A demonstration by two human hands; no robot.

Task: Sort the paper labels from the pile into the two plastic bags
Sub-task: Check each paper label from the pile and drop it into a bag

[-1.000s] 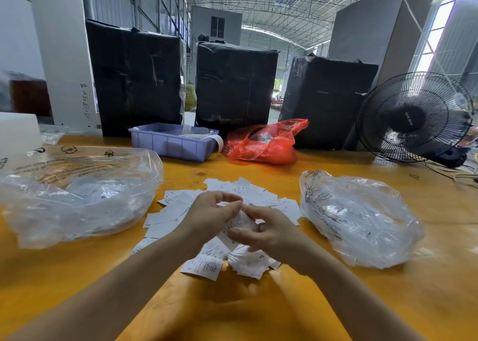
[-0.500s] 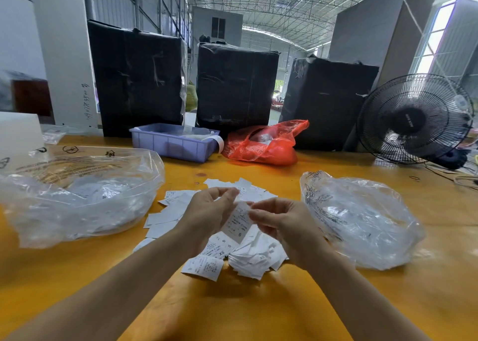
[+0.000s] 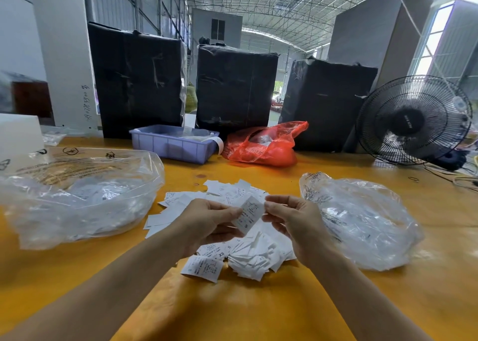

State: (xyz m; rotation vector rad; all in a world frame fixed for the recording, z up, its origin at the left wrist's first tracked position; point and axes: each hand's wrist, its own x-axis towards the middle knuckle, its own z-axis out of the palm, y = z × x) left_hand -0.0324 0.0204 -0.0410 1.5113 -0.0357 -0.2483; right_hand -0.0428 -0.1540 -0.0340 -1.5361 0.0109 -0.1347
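Fingers of the left hand [image 3: 209, 221] pinch one paper label [image 3: 248, 213] above the pile [image 3: 248, 255], its long axis tilted, top leaning right toward the right hand [image 3: 292, 219], whose loosely curled fingers touch its upper edge.

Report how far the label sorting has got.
Done: both clear plastic bags, left bag and right bag, hold white labels. In hand: the left hand and right hand pinch one label over the pile. Left: a sizeable pile of labels on the yellow table.
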